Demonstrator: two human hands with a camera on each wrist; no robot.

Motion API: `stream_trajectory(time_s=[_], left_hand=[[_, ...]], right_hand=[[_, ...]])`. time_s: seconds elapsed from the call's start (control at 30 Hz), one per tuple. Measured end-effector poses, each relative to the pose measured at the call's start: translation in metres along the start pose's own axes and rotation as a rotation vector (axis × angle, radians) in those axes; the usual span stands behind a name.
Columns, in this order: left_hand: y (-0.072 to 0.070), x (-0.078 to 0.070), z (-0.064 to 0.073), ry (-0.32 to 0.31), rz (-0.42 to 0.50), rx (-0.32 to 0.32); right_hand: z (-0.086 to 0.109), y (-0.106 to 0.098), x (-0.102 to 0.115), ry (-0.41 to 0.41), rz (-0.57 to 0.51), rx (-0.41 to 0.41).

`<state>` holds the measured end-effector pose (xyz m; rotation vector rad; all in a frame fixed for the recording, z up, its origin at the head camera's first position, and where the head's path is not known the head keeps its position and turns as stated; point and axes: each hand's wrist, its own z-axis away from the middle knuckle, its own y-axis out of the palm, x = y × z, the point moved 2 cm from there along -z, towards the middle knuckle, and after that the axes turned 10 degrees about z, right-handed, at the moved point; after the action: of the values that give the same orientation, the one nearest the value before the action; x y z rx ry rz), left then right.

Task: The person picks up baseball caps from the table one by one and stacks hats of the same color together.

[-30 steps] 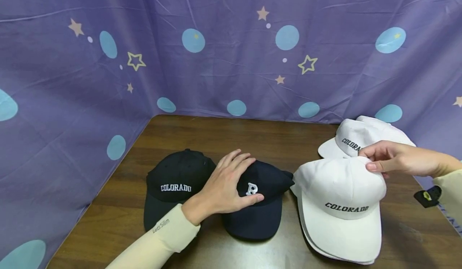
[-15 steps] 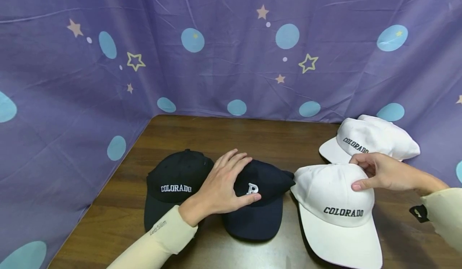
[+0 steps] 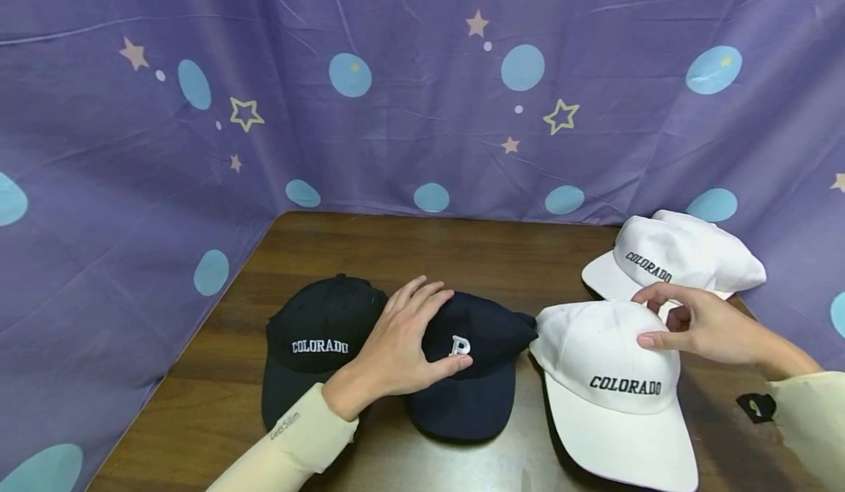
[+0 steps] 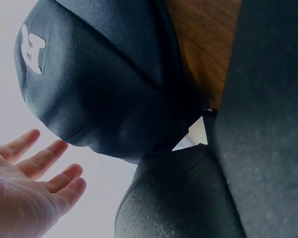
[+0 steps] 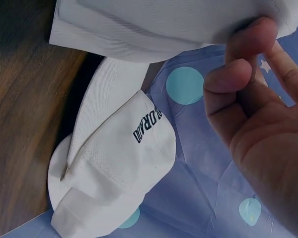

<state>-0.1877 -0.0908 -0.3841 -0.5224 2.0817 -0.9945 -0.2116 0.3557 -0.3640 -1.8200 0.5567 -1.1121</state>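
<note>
My left hand (image 3: 397, 349) is spread over the left side of a navy cap (image 3: 472, 400) with a white letter on its front. The left wrist view shows its fingers straight beside the crown; contact cannot be told. A black COLORADO cap (image 3: 317, 320) lies just left, partly behind that hand. My right hand (image 3: 706, 323) is at the top right of a white COLORADO cap (image 3: 614, 353), thumb and index finger parted over the crown. In the right wrist view the fingertips (image 5: 263, 34) are close against the white fabric, other fingers bent.
Behind the right hand, another white COLORADO cap (image 3: 680, 254) lies at the table's back right, with more white fabric next to it. A purple curtain (image 3: 409, 133) with stars and blue ovals hangs along the back and sides of the wooden table (image 3: 409, 250).
The right hand lowered the white cap, whose second brim below no longer shows. Its thumb and index finger have since parted slightly. The left hand shifted a little left over the navy cap.
</note>
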Motion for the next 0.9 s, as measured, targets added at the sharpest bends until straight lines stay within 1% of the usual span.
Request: stream_trajectory(time_s=[0.2,0.33,0.37,0.47,0.57,0.63,0.77,0.9], left_hand=[[0.001,0.001,0.001,-0.011,-0.009,0.001],[0.001,0.002,0.001,-0.007,-0.013,-0.001],[0.001,0.002,0.001,-0.007,-0.014,-0.002],[0.001,0.001,0.001,-0.009,-0.018,-0.003],[0.001,0.001,0.001,-0.012,-0.023,-0.003],[0.001,0.001,0.001,-0.012,-0.026,-0.003],[0.001,0.000,0.001,-0.010,-0.026,-0.003],[0.002,0.000,0.001,-0.005,-0.018,-0.002]], right_hand=[[0.003,-0.002,0.003,0.008,0.023,-0.004],[0.004,-0.007,0.002,0.040,0.019,-0.004],[0.004,-0.009,0.001,0.062,0.004,-0.011],[0.001,-0.015,-0.005,0.175,-0.022,-0.058],[-0.002,-0.022,-0.015,0.332,-0.024,-0.132],[-0.005,-0.026,-0.022,0.422,0.015,-0.185],[-0.009,-0.033,-0.036,0.555,0.114,-0.278],[-0.011,-0.037,-0.053,0.655,0.229,-0.312]])
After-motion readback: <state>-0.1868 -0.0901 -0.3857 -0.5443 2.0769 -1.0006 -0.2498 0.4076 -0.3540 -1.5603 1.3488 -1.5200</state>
